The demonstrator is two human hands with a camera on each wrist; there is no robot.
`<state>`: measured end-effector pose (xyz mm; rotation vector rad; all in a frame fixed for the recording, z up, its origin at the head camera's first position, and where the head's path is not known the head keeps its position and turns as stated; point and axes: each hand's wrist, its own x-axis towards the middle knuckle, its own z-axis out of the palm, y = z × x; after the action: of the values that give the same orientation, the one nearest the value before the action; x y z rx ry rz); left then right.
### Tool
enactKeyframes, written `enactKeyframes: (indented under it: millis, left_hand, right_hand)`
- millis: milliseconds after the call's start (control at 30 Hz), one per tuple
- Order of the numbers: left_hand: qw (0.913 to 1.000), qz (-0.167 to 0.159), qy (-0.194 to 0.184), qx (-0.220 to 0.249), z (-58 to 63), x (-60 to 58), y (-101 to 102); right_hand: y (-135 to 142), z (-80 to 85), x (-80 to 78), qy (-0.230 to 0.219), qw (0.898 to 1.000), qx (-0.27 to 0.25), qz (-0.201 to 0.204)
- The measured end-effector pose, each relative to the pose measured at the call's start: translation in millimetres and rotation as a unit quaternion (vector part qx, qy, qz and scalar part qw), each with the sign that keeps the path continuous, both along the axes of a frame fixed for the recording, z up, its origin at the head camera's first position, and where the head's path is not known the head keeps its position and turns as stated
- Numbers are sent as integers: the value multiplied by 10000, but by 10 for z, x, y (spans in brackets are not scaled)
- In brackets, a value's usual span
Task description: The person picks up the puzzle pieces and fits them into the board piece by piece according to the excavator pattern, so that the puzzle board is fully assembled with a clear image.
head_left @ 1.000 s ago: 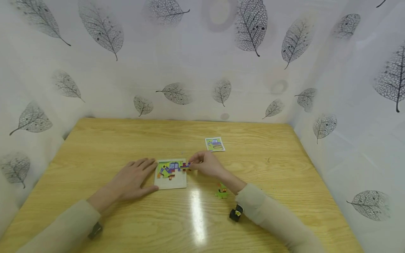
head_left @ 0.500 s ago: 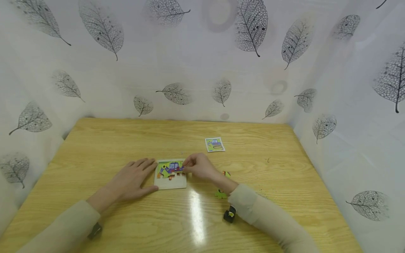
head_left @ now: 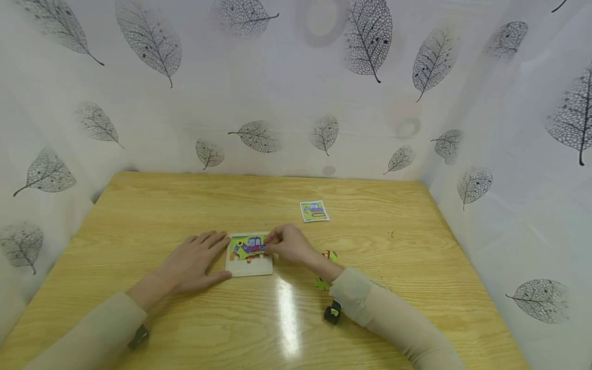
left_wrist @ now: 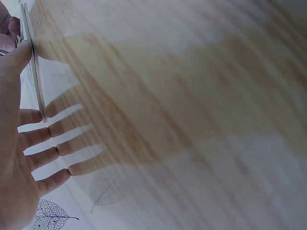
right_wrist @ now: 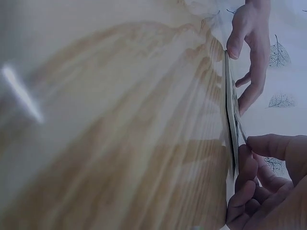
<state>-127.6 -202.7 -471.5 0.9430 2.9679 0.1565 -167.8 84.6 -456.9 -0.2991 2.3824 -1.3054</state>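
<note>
At centre-left, the straight-fingered left hand [head_left: 195, 263] steadies the board [head_left: 250, 269]; the right hand [head_left: 290, 244] should lower its pinched piece [right_wrist: 242, 131] level.

The head view reaches us in soft, even light, with one long white glare streak on the table [head_left: 208, 329]; the puzzle [head_left: 247, 249] looks soft there, its fine detail smeared. In the left wrist view, we see the glossy table mirror the left hand [left_wrist: 12, 139], while the grain blurs toward the right. In the right wrist view, we find a dimmer, greyer left side, a slanted glare streak and brown, spreading reflections.
</note>
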Motion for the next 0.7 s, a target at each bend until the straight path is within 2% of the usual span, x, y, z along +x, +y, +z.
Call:
enactKeyframes:
  millis: [200, 700]
  left_hand:
    - [10000, 4, -6, 9, 21, 3, 8]
    - [9999, 42, -149, -25, 20, 0, -8]
  right_hand:
    - [-5, 13, -1, 61, 9999, 127, 58]
    - [6, -7, -28, 393, 9957, 371, 754]
